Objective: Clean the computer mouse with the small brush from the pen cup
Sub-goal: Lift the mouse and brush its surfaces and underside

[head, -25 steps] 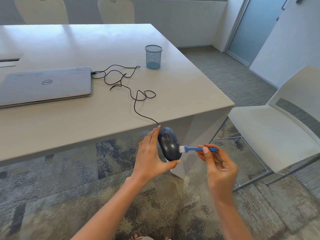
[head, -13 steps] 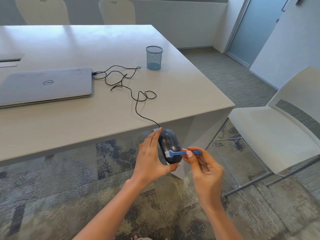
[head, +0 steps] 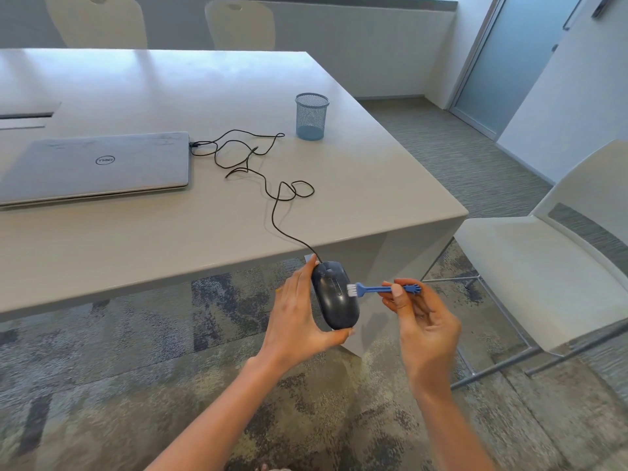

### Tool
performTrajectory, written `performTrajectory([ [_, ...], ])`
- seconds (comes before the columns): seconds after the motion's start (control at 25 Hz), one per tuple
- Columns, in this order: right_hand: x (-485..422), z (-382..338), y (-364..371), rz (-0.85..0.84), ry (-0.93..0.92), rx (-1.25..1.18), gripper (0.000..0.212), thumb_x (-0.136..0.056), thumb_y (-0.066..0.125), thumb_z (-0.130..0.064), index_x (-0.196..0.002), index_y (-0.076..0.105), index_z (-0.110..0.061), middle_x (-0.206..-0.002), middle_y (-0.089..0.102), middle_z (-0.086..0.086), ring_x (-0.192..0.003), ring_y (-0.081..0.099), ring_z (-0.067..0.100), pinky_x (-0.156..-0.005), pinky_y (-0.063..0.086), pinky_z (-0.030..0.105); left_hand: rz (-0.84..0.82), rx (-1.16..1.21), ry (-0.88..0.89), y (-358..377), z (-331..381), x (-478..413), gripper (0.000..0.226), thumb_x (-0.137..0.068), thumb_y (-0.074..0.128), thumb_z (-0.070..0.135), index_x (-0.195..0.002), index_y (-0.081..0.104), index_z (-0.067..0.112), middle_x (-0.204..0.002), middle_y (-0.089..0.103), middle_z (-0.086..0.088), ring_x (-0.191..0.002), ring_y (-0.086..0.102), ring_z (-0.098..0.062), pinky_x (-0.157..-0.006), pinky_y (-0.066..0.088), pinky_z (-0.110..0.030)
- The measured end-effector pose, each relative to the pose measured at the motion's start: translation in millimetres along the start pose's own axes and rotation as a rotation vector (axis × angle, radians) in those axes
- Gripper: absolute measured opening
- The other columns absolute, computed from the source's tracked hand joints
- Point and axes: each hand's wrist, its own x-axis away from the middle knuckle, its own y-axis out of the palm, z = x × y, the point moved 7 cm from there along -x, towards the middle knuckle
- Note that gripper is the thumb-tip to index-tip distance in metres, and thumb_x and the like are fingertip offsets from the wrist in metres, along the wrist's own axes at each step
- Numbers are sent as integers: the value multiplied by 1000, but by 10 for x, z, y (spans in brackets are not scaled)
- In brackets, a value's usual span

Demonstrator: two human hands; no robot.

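My left hand (head: 297, 317) holds a black wired computer mouse (head: 334, 300) in the air just off the table's front edge, fingers along its left side and thumb under its rear. My right hand (head: 421, 322) pinches the handle of a small blue brush (head: 382, 289). The brush's white bristles touch the mouse's right side near the buttons. The mouse's black cable (head: 272, 185) runs in loops across the table to a closed silver laptop (head: 93, 164). A blue mesh pen cup (head: 311, 116) stands upright at the table's far right and looks empty.
The grey table (head: 204, 215) ends at a corner just right of the mouse. A white chair (head: 543, 260) stands to the right on patterned carpet. Two more chairs are behind the table. A glass door is at the back right.
My right hand swept the brush left across the top of the mouse, then back to its right side. My left hand kept the mouse almost still.
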Motion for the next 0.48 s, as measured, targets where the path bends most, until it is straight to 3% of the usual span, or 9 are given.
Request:
performTrajectory([
  [0.12,-10,18,85,-35,2,9,15,-89,67,-21,-91,75,-34,-90,79,-7,-86,77,15,-80,61,26,-9,19,-5,-8,-16,6,132,-60,86,59,-159,5,26,-153,36,7,-135,28,3,-111,25,-27],
  [0.24,-192,69,19,36,23,124,18,-91,67,-16,-91,70,-34,-84,77,-20,-83,76,8,-82,62,34,-26,17,-8,-11,-29,12,135,-60,84,62,-158,-2,28,-150,39,5,-136,34,-7,-110,24,-27],
  [0.36,-311,-114,182,-60,-136,210,15,-91,67,-25,-94,69,-39,-85,76,-24,-84,75,3,-78,60,23,-24,30,-12,-14,-27,17,136,-59,84,61,-156,-8,32,-151,38,5,-135,30,-3,-109,24,-28],
  [0.48,-318,-277,594,-299,-408,408,13,-93,67,-13,-102,72,-21,-92,76,-13,-86,72,1,-75,57,19,-44,48,-15,11,-34,7,137,-60,83,62,-154,-13,34,-153,37,5,-137,30,-9,-108,21,-25],
])
